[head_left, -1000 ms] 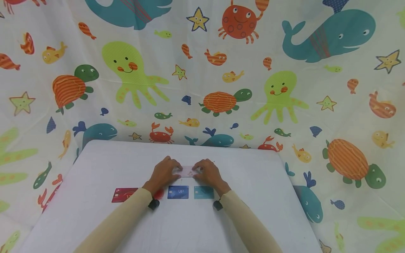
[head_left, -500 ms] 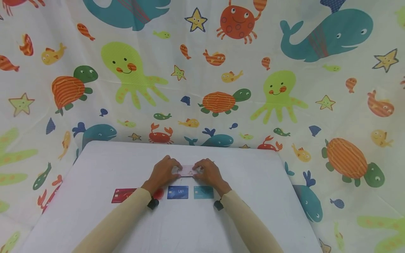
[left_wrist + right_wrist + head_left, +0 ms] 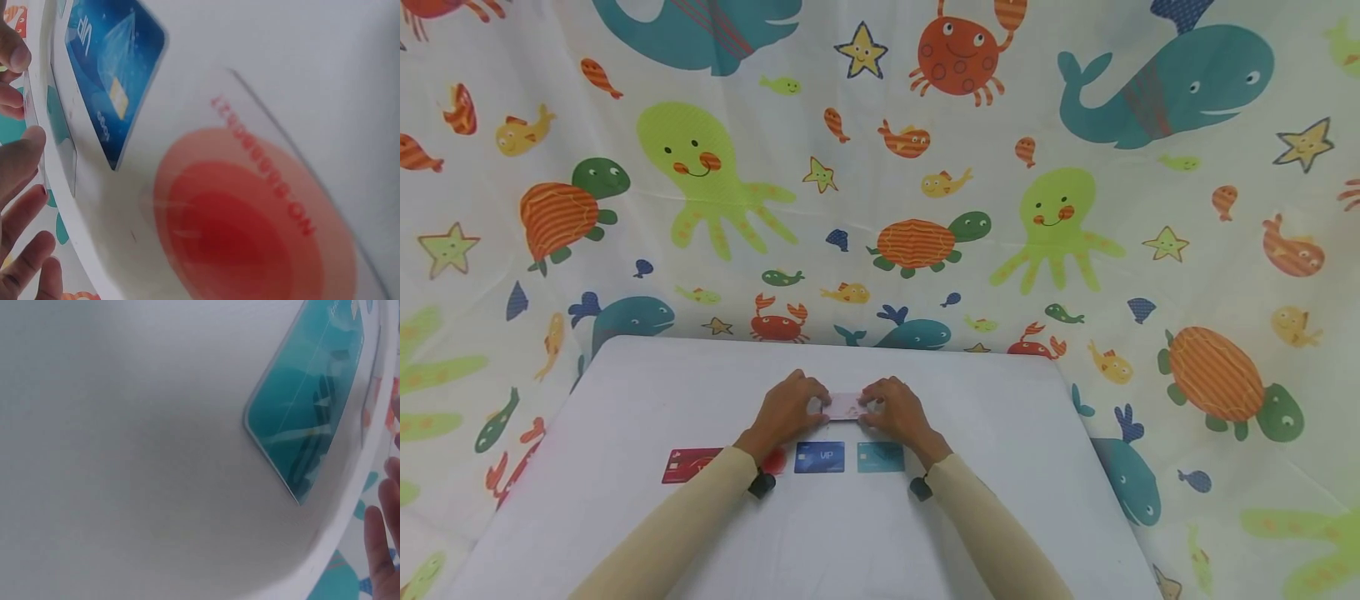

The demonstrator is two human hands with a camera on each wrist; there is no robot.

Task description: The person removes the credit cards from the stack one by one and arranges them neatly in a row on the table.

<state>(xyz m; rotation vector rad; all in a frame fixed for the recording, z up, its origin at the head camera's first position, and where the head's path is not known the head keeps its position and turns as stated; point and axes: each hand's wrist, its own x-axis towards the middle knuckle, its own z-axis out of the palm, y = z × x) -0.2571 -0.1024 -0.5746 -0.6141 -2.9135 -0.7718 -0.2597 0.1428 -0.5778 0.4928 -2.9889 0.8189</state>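
Note:
Near the far side of the white table, a pale pinkish card point(image 3: 845, 407) lies between the two hands. My left hand point(image 3: 786, 411) pinches its left end, thumb on the near edge and fingers on the far edge. At the opposite end, my right hand point(image 3: 897, 412) grips the card the same way. In the left wrist view, the left hand's fingers point(image 3: 25, 206) show at the left border, spread apart. The right wrist view catches only part of the right hand point(image 3: 384, 531) along its right border.
Nearer than the hands lies a row of cards: a red card point(image 3: 688, 465), a whitish card with a red circle point(image 3: 250, 231), a blue VIP card point(image 3: 820, 457) and a teal card point(image 3: 881, 457). The left forearm partly covers the first two. A sea-animal curtain point(image 3: 865, 125) hangs behind the table point(image 3: 1000, 433).

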